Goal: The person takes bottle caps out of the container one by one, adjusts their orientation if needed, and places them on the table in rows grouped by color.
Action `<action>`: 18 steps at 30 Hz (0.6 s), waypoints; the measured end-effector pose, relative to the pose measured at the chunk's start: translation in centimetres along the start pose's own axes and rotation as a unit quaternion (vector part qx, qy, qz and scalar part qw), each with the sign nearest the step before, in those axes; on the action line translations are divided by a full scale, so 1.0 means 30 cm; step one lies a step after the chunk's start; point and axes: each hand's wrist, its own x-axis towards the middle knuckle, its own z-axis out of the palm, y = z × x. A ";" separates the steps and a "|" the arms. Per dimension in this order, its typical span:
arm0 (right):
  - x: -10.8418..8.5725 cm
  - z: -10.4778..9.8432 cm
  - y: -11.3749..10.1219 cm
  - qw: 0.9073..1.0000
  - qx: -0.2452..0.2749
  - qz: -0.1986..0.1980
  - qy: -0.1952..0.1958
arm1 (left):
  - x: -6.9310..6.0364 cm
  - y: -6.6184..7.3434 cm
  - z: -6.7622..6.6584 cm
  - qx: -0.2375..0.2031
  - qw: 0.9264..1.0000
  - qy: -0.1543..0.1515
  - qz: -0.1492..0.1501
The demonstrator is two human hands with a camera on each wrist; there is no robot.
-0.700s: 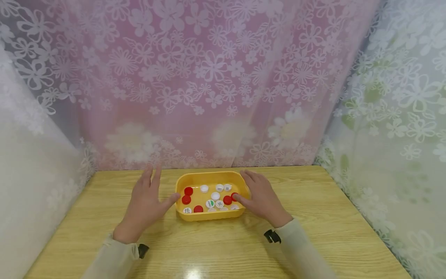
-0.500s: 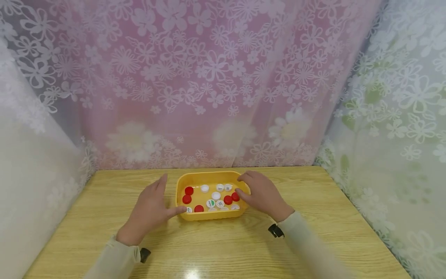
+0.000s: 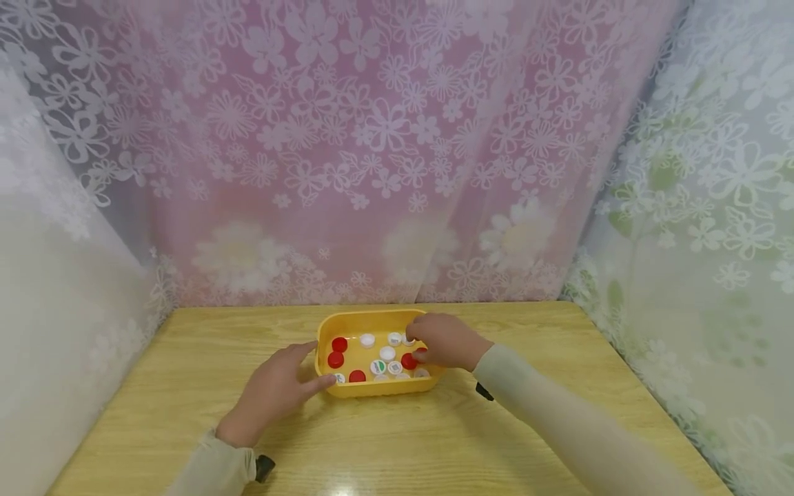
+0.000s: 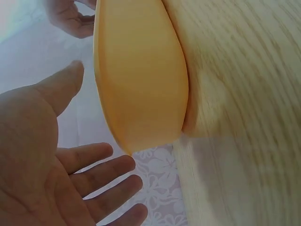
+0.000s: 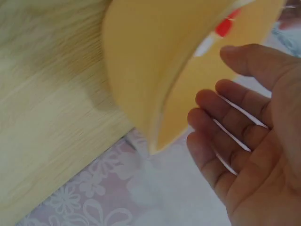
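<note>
A yellow plastic tray point(image 3: 381, 390) holds several round bottle caps, some red point(image 3: 339, 344), others white point(image 3: 367, 340), a few with printed tops. At its left end is my left hand point(image 3: 269, 393), thumb over the front left corner and fingers near the left rim. In the left wrist view, the fingers of that hand point(image 4: 33, 150) are spread, with nothing held. My right hand point(image 3: 451, 342) reaches over the right end, fingertips above the caps there and partly hiding them. The right wrist view shows its fingers point(image 5: 235, 96) loosely bent, holding nothing, beside the tray's wall point(image 5: 134, 56).
The tray stands on a wood-grain table point(image 3: 372, 441) towards its far edge. A pink flowered curtain point(image 3: 347, 172) hangs behind the table. Pale curtains hang on the left point(image 3: 56, 275) and right point(image 3: 701, 227).
My left hand has moved right and slightly down, closer to the tray. My right hand has shifted left over the tray's right end, its fingers bending more. The caps stay in place.
</note>
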 end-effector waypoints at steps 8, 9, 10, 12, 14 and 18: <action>0.067 0.024 0.016 0.996 -0.029 -0.004 -0.084 | 0.003 0.005 0.011 0.005 1.000 0.003 -0.006; 0.072 0.026 0.015 0.995 -0.032 -0.004 -0.091 | 0.003 0.007 0.011 0.009 1.000 0.003 -0.004; 0.077 0.030 0.016 0.995 -0.034 -0.002 -0.097 | 0.004 0.008 0.010 0.015 1.000 0.003 -0.001; 0.084 0.035 0.016 0.994 -0.035 0.001 -0.105 | 0.007 0.012 0.008 0.027 1.000 0.001 0.004; 0.089 0.041 0.017 0.993 -0.040 0.003 -0.110 | 0.009 0.017 0.004 0.041 0.999 -0.004 0.005; 0.094 0.049 0.020 0.992 -0.054 0.000 -0.116 | 0.013 0.036 -0.011 0.060 0.998 -0.029 -0.012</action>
